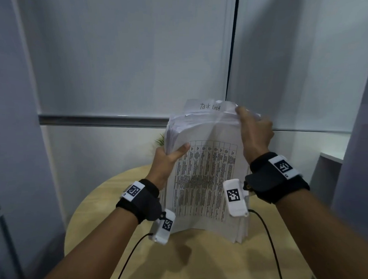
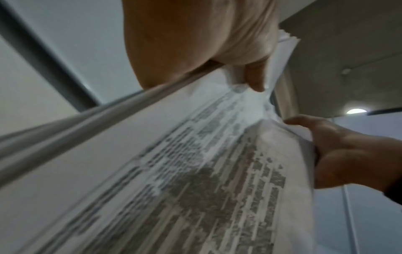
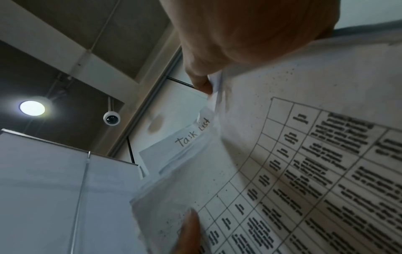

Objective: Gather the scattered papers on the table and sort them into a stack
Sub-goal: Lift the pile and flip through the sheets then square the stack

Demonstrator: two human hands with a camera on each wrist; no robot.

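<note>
Left hand (image 1: 167,160) grips the paper stack (image 1: 204,181) by its left edge, thumb across the front sheet; right hand (image 1: 254,132) pinches its top right corner. Stack stands on end on the round table (image 1: 195,263), top edges ragged, a "Task List" sheet (image 1: 210,107) poking up. Likely best: ease both grips a little, then tap the bottom edge down so strays settle flush.

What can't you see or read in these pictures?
- Printed words on the paper stack: blurred in every view.
- Left hand: head view, fingers behind the stack; only the thumb shows.
- "Task List" sheet: only its top shows; the stack covers the rest.
- Plant: head view, mostly behind stack and hand.
</note>
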